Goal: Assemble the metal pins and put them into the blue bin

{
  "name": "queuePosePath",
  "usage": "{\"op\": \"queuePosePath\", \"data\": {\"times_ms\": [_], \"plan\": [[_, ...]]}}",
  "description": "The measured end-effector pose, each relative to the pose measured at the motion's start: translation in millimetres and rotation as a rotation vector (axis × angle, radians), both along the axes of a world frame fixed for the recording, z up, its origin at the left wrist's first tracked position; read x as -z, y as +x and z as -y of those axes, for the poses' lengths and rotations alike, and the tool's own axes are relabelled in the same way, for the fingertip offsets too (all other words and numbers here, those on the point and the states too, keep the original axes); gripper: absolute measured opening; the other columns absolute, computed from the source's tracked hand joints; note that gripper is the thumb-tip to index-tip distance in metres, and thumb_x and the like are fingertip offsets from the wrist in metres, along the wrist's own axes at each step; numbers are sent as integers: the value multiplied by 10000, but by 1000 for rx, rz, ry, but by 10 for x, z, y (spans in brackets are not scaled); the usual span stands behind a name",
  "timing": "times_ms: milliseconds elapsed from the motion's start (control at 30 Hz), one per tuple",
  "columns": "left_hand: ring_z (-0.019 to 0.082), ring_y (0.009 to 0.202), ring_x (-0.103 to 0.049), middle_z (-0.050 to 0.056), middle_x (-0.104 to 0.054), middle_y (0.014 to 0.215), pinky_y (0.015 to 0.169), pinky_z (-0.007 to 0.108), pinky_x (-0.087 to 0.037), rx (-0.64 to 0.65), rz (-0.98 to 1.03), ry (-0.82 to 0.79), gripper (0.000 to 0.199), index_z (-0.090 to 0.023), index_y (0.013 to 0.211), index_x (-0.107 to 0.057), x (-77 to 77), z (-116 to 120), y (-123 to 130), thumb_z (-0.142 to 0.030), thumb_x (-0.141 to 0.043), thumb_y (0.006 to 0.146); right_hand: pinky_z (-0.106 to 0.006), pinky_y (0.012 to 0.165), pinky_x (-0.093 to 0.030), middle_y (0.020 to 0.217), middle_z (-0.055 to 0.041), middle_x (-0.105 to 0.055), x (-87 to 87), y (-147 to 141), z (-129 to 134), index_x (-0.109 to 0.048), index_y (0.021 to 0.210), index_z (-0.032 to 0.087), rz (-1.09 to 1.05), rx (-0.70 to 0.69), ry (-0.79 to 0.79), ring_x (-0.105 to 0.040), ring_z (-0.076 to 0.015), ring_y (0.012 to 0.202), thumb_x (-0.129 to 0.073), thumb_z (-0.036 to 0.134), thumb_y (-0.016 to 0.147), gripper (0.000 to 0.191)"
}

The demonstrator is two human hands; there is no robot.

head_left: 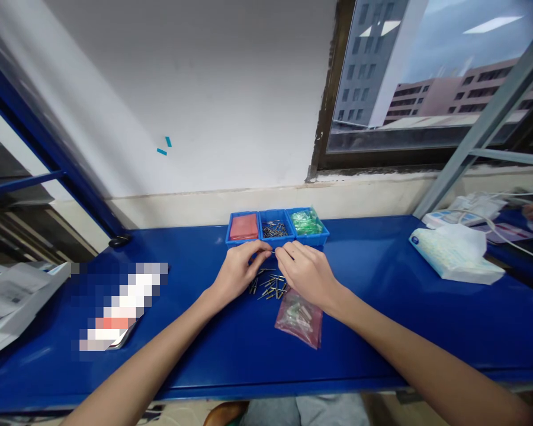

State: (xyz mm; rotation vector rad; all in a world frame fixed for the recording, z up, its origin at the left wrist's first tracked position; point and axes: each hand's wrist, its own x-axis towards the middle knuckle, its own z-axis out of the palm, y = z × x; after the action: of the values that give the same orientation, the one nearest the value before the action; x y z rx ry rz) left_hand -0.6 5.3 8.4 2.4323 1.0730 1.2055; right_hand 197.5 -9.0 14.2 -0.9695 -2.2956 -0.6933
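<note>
My left hand [237,269] and my right hand [308,272] meet over the desk, just in front of three blue bins. Both pinch a thin metal pin [273,252], of which only a short bit shows between the fingertips. Beneath the hands lies a loose pile of similar metal pins [273,288], some partly covered by the fingers. A pinkish clear bag [298,322] with small pale pieces in it rests by my right wrist, its upper edge hidden by that hand.
The left blue bin holds pink bags [243,227], the middle one metal pins [274,229], the right one green plastic packets [306,222]. A tissue pack [455,254] and white device [457,219] stand right; a blurred-out phone-like object [124,310] and white tray [18,319] lie left.
</note>
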Motion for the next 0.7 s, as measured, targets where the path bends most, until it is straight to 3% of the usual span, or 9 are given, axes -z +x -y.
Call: {"op": "queuePosePath", "data": {"times_ms": [133,300,400,567,700], "plan": [[142,821,-652,8,-699,910,772,239,-469,22,-89,30,56,-192,966,-640,-27,12,-23,-221,-593,963,-335,632,-374,778,-43,-610,-10,-12,34,-622,867,158,33,-39,117,-544,-196,732,-487,92,959,176],[162,840,-627,41,-666,910,779,259,-471,5,-84,32,79,-168,912,-637,-20,21,-6,-177,-570,953,-341,640,-411,856,-74,-644,-24,-47,81,-646,974,119,101,-99,102,-563,-213,786,-487,84,958,164],[148,804,-646,22,-690,885,751,241,-475,1,-45,-9,69,-176,971,-649,11,8,-2,-171,-589,937,-345,672,-444,930,-99,-663,-29,-65,112,-647,1026,104,116,-120,66,-584,-221,841,-464,75,967,194],[144,863,-691,17,-732,971,776,224,-505,1,77,-97,279,-205,1219,-610,26,-15,-4,-178,-573,943,-361,767,-493,989,-112,-671,-2,-92,117,-650,1021,110,122,-165,-26,-605,-239,904,-457,65,959,207],[154,811,-702,17,-755,926,726,223,-518,-56,144,-106,134,-190,1008,-710,-2,0,30,-224,-604,935,-353,838,-509,984,-102,-685,49,-79,42,-640,1036,128,-41,-154,-193,-625,-233,936,-452,137,988,194]]}}
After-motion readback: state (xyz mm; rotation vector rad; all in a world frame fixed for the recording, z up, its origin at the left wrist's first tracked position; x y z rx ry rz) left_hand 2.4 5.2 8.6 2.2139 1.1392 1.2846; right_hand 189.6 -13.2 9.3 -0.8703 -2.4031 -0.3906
